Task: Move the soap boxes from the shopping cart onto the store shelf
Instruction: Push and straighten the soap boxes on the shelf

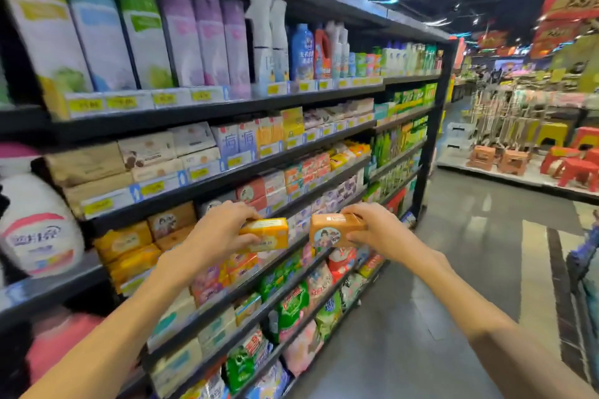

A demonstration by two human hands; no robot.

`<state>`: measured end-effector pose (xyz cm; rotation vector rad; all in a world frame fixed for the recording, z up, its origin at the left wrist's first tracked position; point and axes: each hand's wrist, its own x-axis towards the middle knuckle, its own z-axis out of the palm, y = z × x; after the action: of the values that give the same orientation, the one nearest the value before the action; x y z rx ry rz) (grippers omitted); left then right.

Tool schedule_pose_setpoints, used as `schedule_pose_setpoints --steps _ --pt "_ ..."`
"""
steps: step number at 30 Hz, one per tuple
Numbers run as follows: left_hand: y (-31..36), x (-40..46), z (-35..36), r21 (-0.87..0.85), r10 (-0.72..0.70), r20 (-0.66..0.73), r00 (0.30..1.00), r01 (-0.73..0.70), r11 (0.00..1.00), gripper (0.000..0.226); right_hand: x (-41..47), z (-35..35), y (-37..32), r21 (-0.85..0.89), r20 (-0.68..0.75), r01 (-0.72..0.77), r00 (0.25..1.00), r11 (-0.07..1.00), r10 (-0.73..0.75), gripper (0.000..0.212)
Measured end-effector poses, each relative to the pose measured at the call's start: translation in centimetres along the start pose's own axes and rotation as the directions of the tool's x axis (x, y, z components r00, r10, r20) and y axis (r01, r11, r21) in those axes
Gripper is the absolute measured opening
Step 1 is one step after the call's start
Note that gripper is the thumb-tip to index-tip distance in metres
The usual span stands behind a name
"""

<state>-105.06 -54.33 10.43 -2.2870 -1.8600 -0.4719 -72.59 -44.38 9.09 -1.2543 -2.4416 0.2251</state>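
My left hand (223, 230) grips a yellow soap box (265, 234) by its left end, in front of the store shelf (201, 186). My right hand (377, 230) grips an orange-brown soap box (330, 232) with a picture on its front. Both boxes hang side by side at the height of the shelf row that carries stacked yellow and brown soap boxes (136, 244). A dark gap shows in that row behind my left hand. The shopping cart (583, 256) shows only as a blurred edge at the far right.
The shelf unit runs along my left, packed with detergent bottles (301, 52), soap packs and bags on the lower rows. A large white bottle (39, 227) stands at the far left. The grey aisle floor (453, 269) lies to the right, with red plastic stools (573, 168) beyond.
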Motion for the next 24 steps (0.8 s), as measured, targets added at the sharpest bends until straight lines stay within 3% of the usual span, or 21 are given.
schedule_pose_setpoints --steps 6,13,19,24 --pt "-4.1 0.4 -0.3 0.093 -0.256 -0.038 0.966 0.258 0.962 0.046 10.9 3.4 -1.0 0.109 0.061 0.200 0.976 0.974 -0.207 0.051" --pt "-6.7 -2.7 -1.7 0.179 -0.548 -0.069 0.833 0.551 0.815 0.049 19.8 7.1 -5.5 0.203 0.107 0.465 0.864 0.862 -0.492 0.038" --pt "-7.6 -6.5 -2.7 0.189 -0.689 -0.148 0.710 0.704 0.684 0.050 22.7 10.3 -10.8 0.271 0.114 0.554 0.794 0.788 -0.597 0.052" --pt "-9.3 -8.4 -2.1 0.210 -0.715 -0.174 0.677 0.735 0.644 0.052 23.4 12.5 -13.4 0.276 0.090 0.594 0.767 0.756 -0.635 0.048"
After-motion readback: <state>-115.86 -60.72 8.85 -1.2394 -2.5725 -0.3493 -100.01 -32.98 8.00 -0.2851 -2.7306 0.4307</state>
